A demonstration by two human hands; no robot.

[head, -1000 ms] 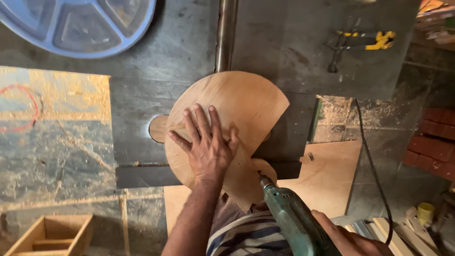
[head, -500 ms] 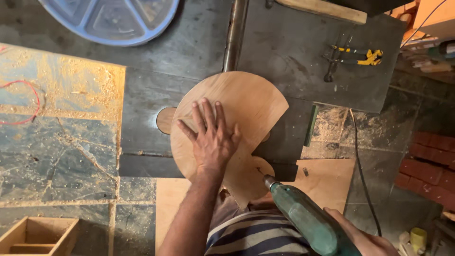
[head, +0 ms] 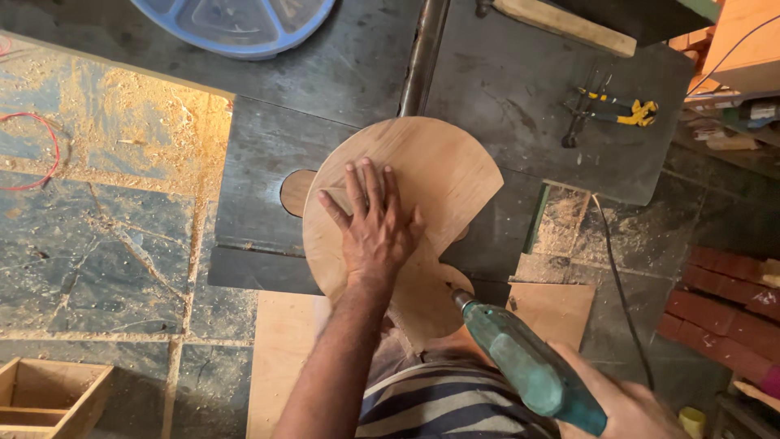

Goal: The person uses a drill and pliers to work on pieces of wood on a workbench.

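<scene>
A round plywood piece (head: 431,171) with a notch cut from its right side lies on a dark metal table (head: 325,97). My left hand (head: 372,223) presses flat on it with fingers spread. My right hand (head: 626,402) grips a green electric drill (head: 524,366) at the lower right. The drill's tip touches the plywood's small lower lobe (head: 426,297) near its right edge.
A blue-rimmed divided tray (head: 236,24) sits at the top. Yellow-handled pliers (head: 609,110) lie on the table's right part. A small wooden box (head: 49,398) stands at the lower left. Red bricks (head: 723,317) and a black cable (head: 617,276) are at the right. Flat plywood sheets (head: 280,358) lie on the floor.
The view has shifted so the table and plywood sit a little higher and to the right in frame. My left hand stays pressed on the plywood; the drill stays at its lower edge.
</scene>
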